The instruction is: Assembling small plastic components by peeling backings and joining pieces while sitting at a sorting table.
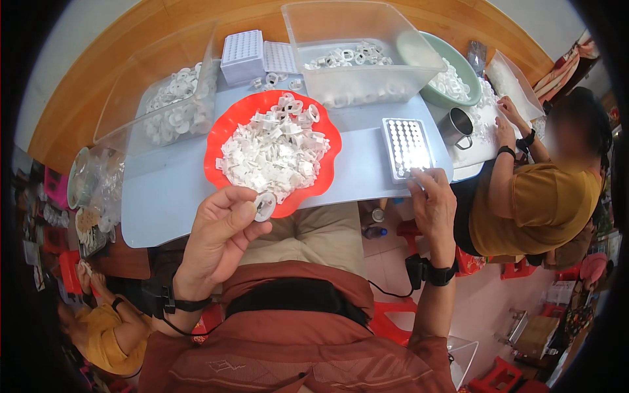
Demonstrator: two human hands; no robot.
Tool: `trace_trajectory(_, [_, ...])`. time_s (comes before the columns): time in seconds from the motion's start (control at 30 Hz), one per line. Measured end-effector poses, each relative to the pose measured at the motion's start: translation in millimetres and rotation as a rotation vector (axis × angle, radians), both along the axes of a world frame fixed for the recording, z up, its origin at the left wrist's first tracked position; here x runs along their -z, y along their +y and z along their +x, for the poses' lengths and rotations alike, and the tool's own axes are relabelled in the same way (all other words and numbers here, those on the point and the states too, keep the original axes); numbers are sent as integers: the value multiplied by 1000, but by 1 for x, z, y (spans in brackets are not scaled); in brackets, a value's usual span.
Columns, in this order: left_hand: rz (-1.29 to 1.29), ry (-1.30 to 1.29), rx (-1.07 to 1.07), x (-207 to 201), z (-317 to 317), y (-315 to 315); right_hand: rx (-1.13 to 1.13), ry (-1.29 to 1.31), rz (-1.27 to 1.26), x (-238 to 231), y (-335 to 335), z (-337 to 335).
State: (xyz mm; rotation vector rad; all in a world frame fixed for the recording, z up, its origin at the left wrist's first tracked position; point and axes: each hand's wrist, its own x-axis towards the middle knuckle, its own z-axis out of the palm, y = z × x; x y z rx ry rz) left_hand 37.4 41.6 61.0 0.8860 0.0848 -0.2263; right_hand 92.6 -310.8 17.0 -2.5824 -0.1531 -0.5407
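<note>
Between the thumb and fingers of my left hand [226,226] is a white ring-shaped plastic part [265,207], held just off the near edge of a red wavy-rimmed bowl [218,141]. A heap of small white plastic pieces [272,154] fills that bowl, with several rings at its far side. To the right, my right hand [434,203] has its fingertips bent together at the near edge of a white tray [407,147] with rows of round white pieces. Whatever those fingertips pinch, if anything, is too small to make out.
Clear plastic bins [367,78] with white parts stand at the back, near stacked white trays [242,57]. A green basin [468,72] and metal mug [456,128] are at right. One co-worker [544,196] works at right, another [108,321] at lower left.
</note>
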Motion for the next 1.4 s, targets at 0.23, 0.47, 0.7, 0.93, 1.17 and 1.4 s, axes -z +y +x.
trace_trajectory(0.23, [-4,34,34,-3,1,-4,-1,-13,-23,2,0,4])
trace_trajectory(0.47, [2,25,24,2,-1,-6,-21,-29,35,5,-2,7])
trace_trajectory(0.7, [-5,30,29,4,-1,-4,-55,-70,135,7,-2,7])
trace_trajectory(0.93, [6,45,1,0,-2,-8,-136,-166,357,13,5,-2])
trace_trajectory(1.17, [-36,52,26,1,-1,-12,-211,60,800,-9,52,-28])
trace_trajectory(1.4, [-37,50,22,2,-5,-12,-564,15,777,-22,98,-26])
